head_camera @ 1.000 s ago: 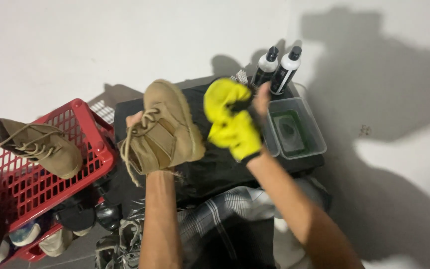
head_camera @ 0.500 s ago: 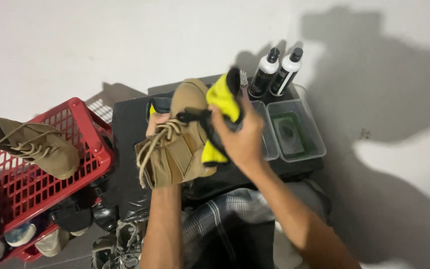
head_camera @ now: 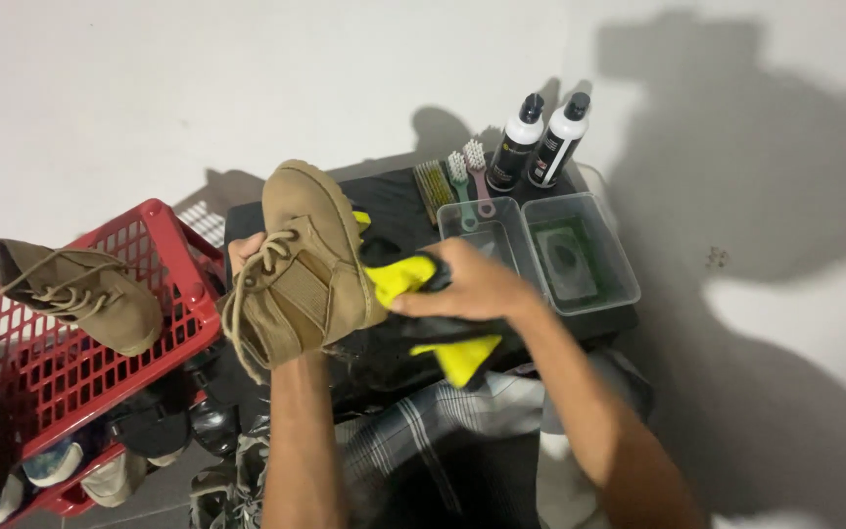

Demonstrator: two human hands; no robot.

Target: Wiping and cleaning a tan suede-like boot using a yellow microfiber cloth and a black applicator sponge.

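My left hand [head_camera: 247,257] holds a tan lace-up boot [head_camera: 307,266] from behind, toe pointing up and away, laces hanging loose. My right hand [head_camera: 467,284] grips a yellow and black cloth [head_camera: 413,279] and presses it against the boot's right side near the heel. Part of the cloth [head_camera: 464,358] hangs below my right hand. Both hands are over a low black table [head_camera: 394,201].
A red plastic basket [head_camera: 41,362] at the left carries a second tan boot [head_camera: 85,292] on its rim, with more shoes beneath it. On the table stand two clear tubs [head_camera: 580,257], two black-and-white bottles [head_camera: 539,142] and several brushes [head_camera: 454,181]. A white wall lies behind.
The boot has dropped lower and turned so its toe points up. My right hand with the cloth has slid down from the boot's upper part to its lower side.
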